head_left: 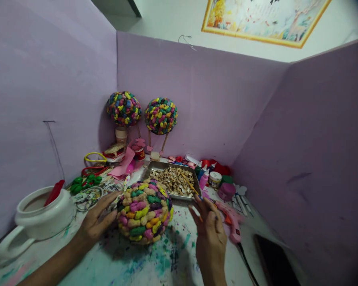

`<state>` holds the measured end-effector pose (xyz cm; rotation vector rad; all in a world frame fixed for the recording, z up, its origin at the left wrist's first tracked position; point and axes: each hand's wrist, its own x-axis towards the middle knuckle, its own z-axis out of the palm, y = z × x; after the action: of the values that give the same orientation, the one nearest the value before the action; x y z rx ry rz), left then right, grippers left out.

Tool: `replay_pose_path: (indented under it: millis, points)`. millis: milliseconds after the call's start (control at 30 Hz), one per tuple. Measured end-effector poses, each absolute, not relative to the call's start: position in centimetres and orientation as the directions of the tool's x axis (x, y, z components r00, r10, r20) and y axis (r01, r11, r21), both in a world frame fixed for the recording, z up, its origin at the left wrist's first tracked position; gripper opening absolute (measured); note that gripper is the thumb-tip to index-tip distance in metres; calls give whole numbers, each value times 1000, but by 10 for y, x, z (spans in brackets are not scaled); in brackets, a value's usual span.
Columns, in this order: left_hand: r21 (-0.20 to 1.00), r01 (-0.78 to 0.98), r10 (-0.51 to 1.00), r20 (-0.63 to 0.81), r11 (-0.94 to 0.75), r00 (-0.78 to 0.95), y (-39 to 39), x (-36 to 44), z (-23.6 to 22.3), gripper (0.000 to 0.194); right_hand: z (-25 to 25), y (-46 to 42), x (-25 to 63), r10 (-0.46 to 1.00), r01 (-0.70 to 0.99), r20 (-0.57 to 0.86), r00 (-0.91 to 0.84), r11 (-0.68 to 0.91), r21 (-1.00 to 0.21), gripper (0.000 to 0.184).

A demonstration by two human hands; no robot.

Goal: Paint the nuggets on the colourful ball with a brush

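A round ball covered with painted and plain peanuts in their shells (145, 212) is low over the table in front of me. My left hand (97, 218) is closed against its left side, steadying it. A pale, paint-specked stick (126, 183) shows beside those fingers; where it ends is hidden. To the right of the ball and apart from it, my right hand (209, 230) pinches a thin yellow paintbrush (191, 185), which slants up and left across the tray's corner. Some shells on the ball are pink, green, yellow, orange or purple; others are bare tan.
Behind the ball stands a metal tray (155, 165) of broken shells. Two finished-looking peanut balls (124, 109) stand at the back wall. A white pot (46, 214) is left; paint bottles (204, 179), a pink glue gun (234, 226) and a dark phone (274, 260) are right.
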<state>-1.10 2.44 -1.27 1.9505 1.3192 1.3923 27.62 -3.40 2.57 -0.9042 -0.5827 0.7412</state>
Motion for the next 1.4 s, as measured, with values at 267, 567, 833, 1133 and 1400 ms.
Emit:
replay_pose_path:
  millis: [267, 567, 833, 1133, 1400]
  points:
    - [514, 595, 728, 659, -618, 187, 14, -3, -10, 46, 84, -39, 318, 607, 39, 382, 697, 500, -865, 46]
    - [518, 547, 717, 653, -658, 243, 3, 6, -20, 55, 143, -43, 299, 531, 271, 696, 483, 665, -696, 29]
    - [242, 655, 551, 773, -715, 315, -4, 31, 4, 66, 157, -72, 298, 547, 477, 702, 456, 515, -712, 29]
    - [116, 602, 418, 820, -790, 391, -19, 44, 1, 77, 165, -79, 307, 595, 502, 689, 415, 482, -718, 25]
    - [131, 664, 468, 807, -736, 360, -9, 33, -1, 72, 165, -76, 311, 675, 557, 691, 260, 480, -678, 28]
